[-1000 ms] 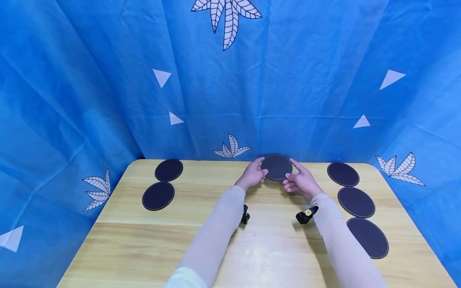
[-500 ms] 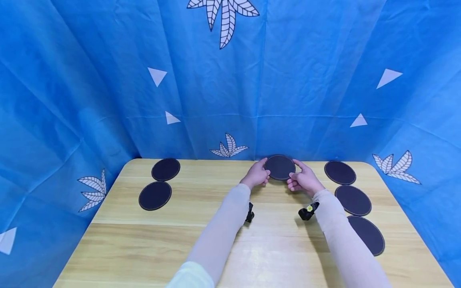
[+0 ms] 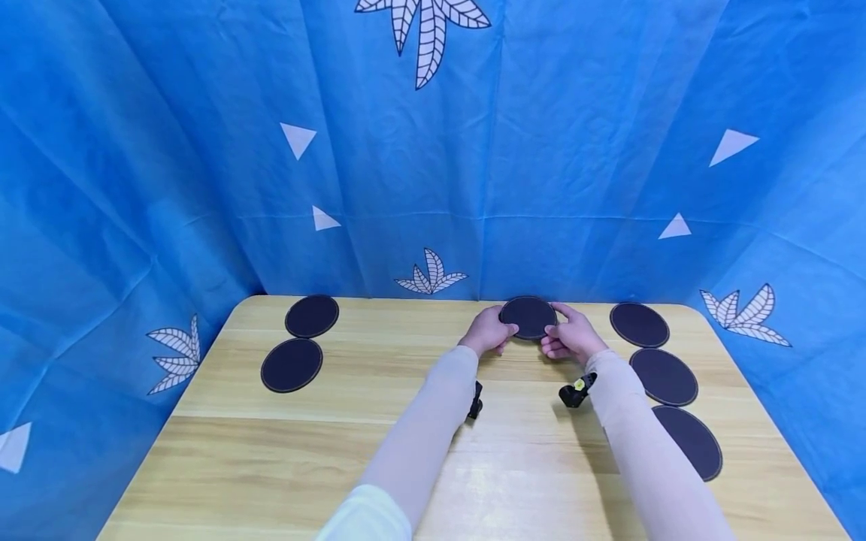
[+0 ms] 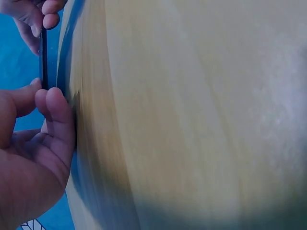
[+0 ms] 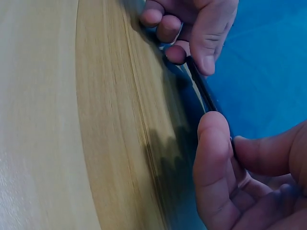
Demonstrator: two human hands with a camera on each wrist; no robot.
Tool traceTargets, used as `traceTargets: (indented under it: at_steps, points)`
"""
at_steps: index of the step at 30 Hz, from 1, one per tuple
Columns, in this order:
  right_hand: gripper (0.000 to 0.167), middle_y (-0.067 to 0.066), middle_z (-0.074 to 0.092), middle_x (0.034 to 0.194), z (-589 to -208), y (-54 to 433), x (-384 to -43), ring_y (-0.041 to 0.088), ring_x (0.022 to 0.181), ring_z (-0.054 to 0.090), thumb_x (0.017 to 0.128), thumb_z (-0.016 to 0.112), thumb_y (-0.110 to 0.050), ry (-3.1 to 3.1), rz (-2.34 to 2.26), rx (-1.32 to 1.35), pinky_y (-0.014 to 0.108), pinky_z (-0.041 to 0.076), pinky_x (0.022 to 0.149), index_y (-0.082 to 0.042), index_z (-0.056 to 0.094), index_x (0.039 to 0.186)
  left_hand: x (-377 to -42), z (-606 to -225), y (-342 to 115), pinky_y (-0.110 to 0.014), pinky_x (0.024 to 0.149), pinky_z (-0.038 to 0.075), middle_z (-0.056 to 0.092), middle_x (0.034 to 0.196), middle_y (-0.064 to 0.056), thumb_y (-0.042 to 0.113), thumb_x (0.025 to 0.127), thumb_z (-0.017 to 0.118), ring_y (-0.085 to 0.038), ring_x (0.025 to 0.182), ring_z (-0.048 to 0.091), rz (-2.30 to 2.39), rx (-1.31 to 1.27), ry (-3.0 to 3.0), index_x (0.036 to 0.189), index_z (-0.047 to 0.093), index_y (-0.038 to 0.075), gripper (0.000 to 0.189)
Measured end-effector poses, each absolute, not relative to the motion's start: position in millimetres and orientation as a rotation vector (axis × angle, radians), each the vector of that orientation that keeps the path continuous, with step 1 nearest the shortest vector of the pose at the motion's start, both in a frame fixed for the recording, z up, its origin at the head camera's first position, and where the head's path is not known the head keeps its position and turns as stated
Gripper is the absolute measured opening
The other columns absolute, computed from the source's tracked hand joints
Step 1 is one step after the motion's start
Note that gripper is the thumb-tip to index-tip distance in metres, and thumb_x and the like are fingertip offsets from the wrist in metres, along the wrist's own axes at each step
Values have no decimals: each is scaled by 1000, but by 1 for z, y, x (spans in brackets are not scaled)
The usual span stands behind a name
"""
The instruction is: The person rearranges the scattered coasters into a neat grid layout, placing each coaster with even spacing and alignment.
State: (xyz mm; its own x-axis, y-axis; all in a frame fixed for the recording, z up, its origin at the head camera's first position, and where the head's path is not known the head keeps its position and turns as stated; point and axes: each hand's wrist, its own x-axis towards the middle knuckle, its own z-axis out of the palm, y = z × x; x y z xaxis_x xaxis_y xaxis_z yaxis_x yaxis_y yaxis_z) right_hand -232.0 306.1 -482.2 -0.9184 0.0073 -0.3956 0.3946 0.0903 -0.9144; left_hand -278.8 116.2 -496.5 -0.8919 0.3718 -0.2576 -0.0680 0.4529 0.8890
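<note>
The held dark disc [image 3: 528, 314] looks smooth and matt, like leather, and the other discs [image 3: 292, 365] share that finish, with a fine stitch-like line near the rim. The desk [image 3: 514, 481] shows smooth, pale wood grain with a glossy sheen. The blue cloth [image 3: 433, 165] is creased, the sleeves [image 3: 422, 428] look like soft matt fabric, and the wrist piece [image 3: 575, 392] like black plastic.

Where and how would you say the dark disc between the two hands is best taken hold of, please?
I'd pinch the disc at opposite left and right rims, coming from the near side, as the left hand and right hand do: it looks thin and round, and the blue curtain behind probably makes the far rim awkward.
</note>
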Motion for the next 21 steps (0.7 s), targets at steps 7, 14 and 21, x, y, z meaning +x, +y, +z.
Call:
traceTargets:
  at_steps: [7, 14, 21]
  points:
    - [76, 12, 68, 73, -484, 306, -233, 16, 57, 66, 101, 46, 5, 2049, -1895, 459, 30, 59, 55, -12, 6, 164, -281, -500, 122, -24, 43, 47, 55, 57, -4, 14, 100, 65, -13, 43, 50, 1425, 187, 2262, 149, 46, 7, 53]
    - [75, 10, 67, 70, -488, 305, -235, 15, 55, 66, 103, 45, 3, 2017, -1878, 511, 30, 58, 54, -13, 4, 164, -283, -501, 127, -23, 41, 48, 54, 52, -3, 13, 100, 65, -13, 39, 50, 1374, 148, 2291, 160, 28, 6, 70]
    - [76, 9, 67, 70, -489, 305, -233, 15, 55, 66, 104, 44, 0, 1998, -1880, 515, 30, 58, 54, -15, 0, 164, -280, -497, 128, -24, 41, 49, 56, 52, -4, 12, 99, 66, -15, 40, 51, 1368, 131, 2328, 159, 29, 4, 70]
